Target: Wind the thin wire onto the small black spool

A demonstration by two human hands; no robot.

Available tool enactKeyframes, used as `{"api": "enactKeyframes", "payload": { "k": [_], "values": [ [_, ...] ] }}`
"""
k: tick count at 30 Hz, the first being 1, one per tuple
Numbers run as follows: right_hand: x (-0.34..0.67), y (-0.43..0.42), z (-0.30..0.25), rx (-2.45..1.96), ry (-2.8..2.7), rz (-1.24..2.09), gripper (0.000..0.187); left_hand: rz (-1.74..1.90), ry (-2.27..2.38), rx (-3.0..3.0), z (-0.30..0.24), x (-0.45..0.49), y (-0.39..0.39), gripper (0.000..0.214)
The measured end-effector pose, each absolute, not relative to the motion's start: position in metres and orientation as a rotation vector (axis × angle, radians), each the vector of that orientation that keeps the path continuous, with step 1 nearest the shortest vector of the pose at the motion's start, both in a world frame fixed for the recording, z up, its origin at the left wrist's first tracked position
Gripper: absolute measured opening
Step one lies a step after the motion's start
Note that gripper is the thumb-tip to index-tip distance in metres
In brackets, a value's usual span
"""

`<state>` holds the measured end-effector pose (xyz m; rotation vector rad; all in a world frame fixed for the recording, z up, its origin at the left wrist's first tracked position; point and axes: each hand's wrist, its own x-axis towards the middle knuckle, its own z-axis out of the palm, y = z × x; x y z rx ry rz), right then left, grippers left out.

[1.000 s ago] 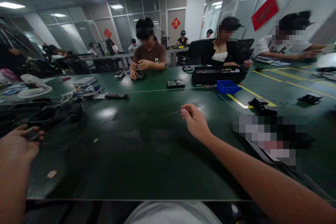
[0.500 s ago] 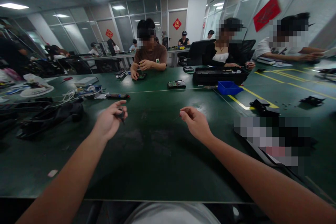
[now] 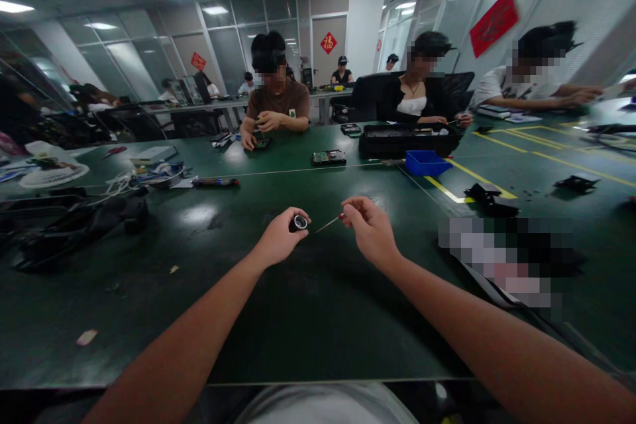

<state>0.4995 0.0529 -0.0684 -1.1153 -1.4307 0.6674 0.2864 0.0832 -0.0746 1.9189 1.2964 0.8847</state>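
Observation:
Above the green table [image 3: 278, 338], my left hand [image 3: 276, 238] is closed on a small black cylinder [image 3: 299, 223]. Its round end, ringed in pale silver, faces me, and its exact kind is unclear. Just to the right, my right hand [image 3: 370, 228] pinches a thin screwdriver [image 3: 328, 224] by its handle. The slim metal shaft points left and down toward the cylinder, with a short gap between them. Most of the handle is hidden in my fingers.
A dark marker-like rod [image 3: 215, 182], tangled white cable [image 3: 119, 184] and black casing parts [image 3: 79, 228] lie left. A circuit-boarded drive [image 3: 328, 157], blue bin [image 3: 427, 163], long black tray [image 3: 410, 140] and black brackets [image 3: 491, 200] lie beyond and right. Co-workers sit across.
My left hand has moved right and slightly down with the black cylinder, turning its ringed end toward me. My right hand stays nearly in place, and the screwdriver's shaft shows more clearly.

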Motion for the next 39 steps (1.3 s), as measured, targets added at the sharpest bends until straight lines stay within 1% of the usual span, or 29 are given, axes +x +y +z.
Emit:
{"api": "enactKeyframes", "payload": {
  "k": [4,9,13,18,22,26,28,30,33,34,39],
  "values": [
    [0.497,0.052,-0.070,-1.047,-1.409,0.716,0.021,0.874,1.244,2.087,-0.086,0.277,0.084,0.036],
    [0.495,0.051,-0.074,-1.017,-1.477,0.777,0.022,0.921,1.295,2.055,-0.085,0.281,0.079,0.045],
    [0.494,0.050,-0.072,-1.058,-1.494,0.761,0.021,0.932,1.294,2.072,-0.084,0.283,0.078,0.040],
    [0.495,0.047,-0.066,-1.144,-1.556,0.655,0.023,0.952,1.262,2.091,-0.087,0.280,0.080,0.039],
    [0.497,0.045,-0.062,-1.306,-1.620,0.491,0.032,0.920,1.226,2.130,-0.089,0.279,0.080,0.040],
    [0.497,0.045,-0.062,-1.230,-1.682,0.509,0.019,0.910,1.217,2.169,-0.091,0.279,0.080,0.039],
    [0.496,0.045,-0.062,-1.208,-1.701,0.543,0.016,0.910,1.209,2.178,-0.092,0.279,0.080,0.039],
    [0.496,0.046,-0.062,-1.241,-1.704,0.574,0.020,0.921,1.208,2.179,-0.092,0.279,0.081,0.040],
    [0.497,0.048,-0.062,-1.318,-1.691,0.547,0.034,0.932,1.211,2.186,-0.092,0.280,0.081,0.039],
    [0.497,0.048,-0.062,-1.335,-1.691,0.525,0.036,0.924,1.211,2.190,-0.091,0.280,0.080,0.039],
    [0.497,0.047,-0.064,-1.265,-1.704,0.540,0.022,0.894,1.208,2.201,-0.092,0.281,0.080,0.040]
  ]
}}
